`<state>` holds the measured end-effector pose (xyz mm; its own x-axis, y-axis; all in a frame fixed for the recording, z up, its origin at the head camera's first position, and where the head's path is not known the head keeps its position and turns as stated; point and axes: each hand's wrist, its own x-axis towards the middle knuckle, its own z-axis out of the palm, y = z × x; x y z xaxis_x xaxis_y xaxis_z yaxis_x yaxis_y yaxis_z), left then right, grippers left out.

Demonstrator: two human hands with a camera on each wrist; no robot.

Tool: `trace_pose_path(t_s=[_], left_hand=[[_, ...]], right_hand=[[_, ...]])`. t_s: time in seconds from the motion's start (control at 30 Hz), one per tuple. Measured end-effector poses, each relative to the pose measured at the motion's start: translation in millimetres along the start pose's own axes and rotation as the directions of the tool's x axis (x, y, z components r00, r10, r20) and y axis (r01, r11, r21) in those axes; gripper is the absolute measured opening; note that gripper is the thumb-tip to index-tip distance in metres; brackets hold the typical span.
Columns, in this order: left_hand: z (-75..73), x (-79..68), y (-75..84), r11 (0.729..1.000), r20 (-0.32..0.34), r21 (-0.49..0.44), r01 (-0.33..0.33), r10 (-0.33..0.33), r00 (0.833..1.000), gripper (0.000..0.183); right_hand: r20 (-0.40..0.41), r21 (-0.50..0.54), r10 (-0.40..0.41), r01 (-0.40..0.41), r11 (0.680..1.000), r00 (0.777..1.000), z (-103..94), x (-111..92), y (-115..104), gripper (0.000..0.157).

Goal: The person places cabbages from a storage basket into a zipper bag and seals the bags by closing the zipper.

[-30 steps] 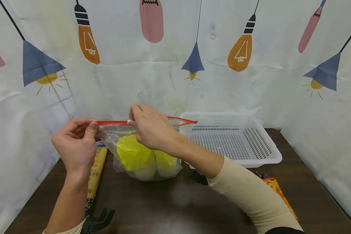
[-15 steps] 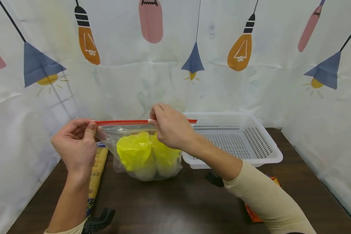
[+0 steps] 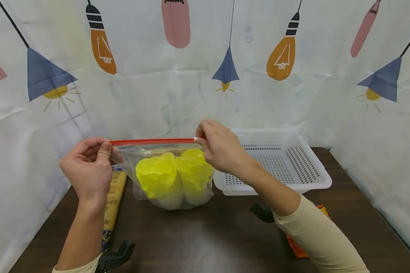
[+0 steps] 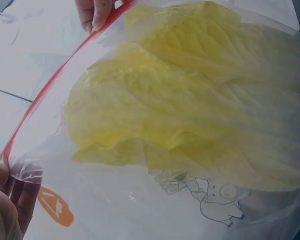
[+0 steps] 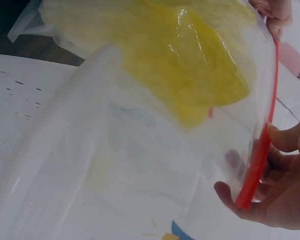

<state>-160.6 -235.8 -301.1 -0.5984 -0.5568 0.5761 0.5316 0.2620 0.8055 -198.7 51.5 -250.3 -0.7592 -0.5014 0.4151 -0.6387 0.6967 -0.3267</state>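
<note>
A clear zip bag (image 3: 147, 155) with a red seal strip (image 3: 153, 141) stands on the dark table, holding yellow cabbage leaves (image 3: 172, 176). My left hand (image 3: 89, 167) pinches the strip's left end. My right hand (image 3: 220, 148) pinches the strip toward its right end. In the left wrist view the cabbage (image 4: 190, 100) fills the frame behind the plastic, with the red strip (image 4: 55, 87) along the left. In the right wrist view my right hand's fingers (image 5: 270, 195) grip the red strip (image 5: 260, 150).
A white perforated basket (image 3: 314, 174) sits just right of the bag. A long yellowish package (image 3: 113, 201) lies at the left, a black object (image 3: 116, 256) near the front edge, an orange wrapper (image 3: 294, 246) under my right forearm. Patterned sheets wall the table.
My right hand has slid rightward along the red strip, which now lies pressed flat behind it. The left hand has stayed at the left end.
</note>
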Motion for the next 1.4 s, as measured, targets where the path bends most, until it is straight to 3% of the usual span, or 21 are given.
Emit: trace_pose_path(t_s=[0.47, 1.13, 1.3, 1.4], left_hand=[[-3.7, 2.3, 0.4, 1.0, 0.0, 0.001, 0.007, -0.007, 1.0, 0.015], [-7.2, 5.7, -1.8, 0.999, -0.016, -0.04, -0.018, 0.017, 1.0, 0.016], [-7.0, 5.6, 0.2, 0.991, -0.017, -0.133, -0.003, 0.001, 1.0, 0.016], [-8.6, 6.0, 2.8, 0.98, -0.02, -0.198, 0.022, -0.027, 0.999, 0.016]], right_hand=[[-0.04, 0.093, 0.049, -0.045, 0.995, 0.998, -6.2, -13.5, 19.6, 0.008], [-0.047, 0.096, 0.093, -0.089, 0.991, 0.995, -17.2, -24.4, 37.9, 0.005], [-0.046, 0.203, 0.098, -0.087, 0.975, 0.994, -17.7, -24.7, 41.6, 0.004], [-0.03, 0.349, 0.125, -0.107, 0.931, 0.992, -17.0, -24.0, 44.6, 0.004]])
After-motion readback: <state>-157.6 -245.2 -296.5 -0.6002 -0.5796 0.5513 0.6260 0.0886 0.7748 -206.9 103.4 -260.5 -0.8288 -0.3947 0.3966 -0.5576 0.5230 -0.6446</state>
